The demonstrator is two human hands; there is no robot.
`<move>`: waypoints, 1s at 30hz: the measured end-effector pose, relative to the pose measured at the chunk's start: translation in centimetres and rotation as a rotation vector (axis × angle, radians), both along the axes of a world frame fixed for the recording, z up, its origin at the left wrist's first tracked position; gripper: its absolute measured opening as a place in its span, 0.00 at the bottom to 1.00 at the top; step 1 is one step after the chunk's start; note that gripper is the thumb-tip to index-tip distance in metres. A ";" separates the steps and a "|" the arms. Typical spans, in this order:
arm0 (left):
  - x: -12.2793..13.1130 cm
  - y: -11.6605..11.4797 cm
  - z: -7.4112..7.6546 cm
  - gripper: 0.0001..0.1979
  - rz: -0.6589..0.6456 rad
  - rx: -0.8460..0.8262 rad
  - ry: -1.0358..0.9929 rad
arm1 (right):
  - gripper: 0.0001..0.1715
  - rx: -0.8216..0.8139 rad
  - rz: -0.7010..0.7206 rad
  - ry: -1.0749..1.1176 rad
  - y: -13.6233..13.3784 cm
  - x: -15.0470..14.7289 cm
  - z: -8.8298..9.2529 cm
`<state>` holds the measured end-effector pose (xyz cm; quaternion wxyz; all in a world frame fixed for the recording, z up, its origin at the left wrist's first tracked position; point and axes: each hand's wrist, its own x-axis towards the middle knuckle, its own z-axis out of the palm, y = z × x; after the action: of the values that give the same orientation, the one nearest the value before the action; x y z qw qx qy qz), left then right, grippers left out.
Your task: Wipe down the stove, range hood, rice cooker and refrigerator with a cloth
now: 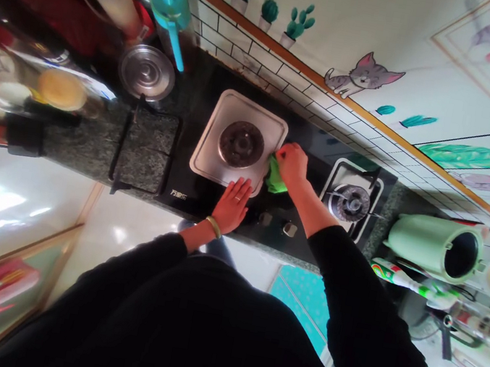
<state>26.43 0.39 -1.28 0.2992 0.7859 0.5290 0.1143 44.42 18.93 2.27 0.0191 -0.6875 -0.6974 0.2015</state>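
A black glass gas hob (301, 208) runs along the counter, with a square stainless drip tray (234, 138) around its left burner (241, 144). My right hand (291, 166) presses a crumpled green cloth (276, 177) onto the glass at the tray's right corner. My left hand (232, 205), wearing a ring and a bangle, lies flat on the glass against the tray's near edge and holds nothing. The right burner (351, 202) sits in its steel grate beyond the cloth. Two control knobs (278, 224) stand on the hob's front strip, close to my hands.
A dark granite counter (82, 147) holds a black-framed rack (144, 151) and a steel pot lid (147, 72). A teal ladle (170, 11) hangs above. A tiled wall (265, 65) runs behind the hob. A pale green cylindrical container (436, 247) stands at the right.
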 end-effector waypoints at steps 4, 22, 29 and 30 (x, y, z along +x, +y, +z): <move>-0.1 -0.1 -0.3 0.33 0.003 0.023 -0.029 | 0.10 0.023 -0.030 0.033 1.1 0.3 -0.6; 0.0 -0.2 -0.2 0.32 -0.004 0.034 0.003 | 0.10 0.056 0.025 0.117 0.7 1.2 -1.8; -0.2 -0.1 -0.1 0.32 -0.016 0.041 0.024 | 0.08 0.085 -0.098 0.079 5.0 1.2 -2.4; -0.2 -0.1 -0.1 0.32 -0.017 0.041 0.023 | 0.08 0.079 -0.088 0.083 4.2 1.1 -2.2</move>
<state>26.25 0.30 -1.34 0.2780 0.7976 0.5232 0.1133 45.52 23.14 0.08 0.0842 -0.7071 -0.6726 0.2012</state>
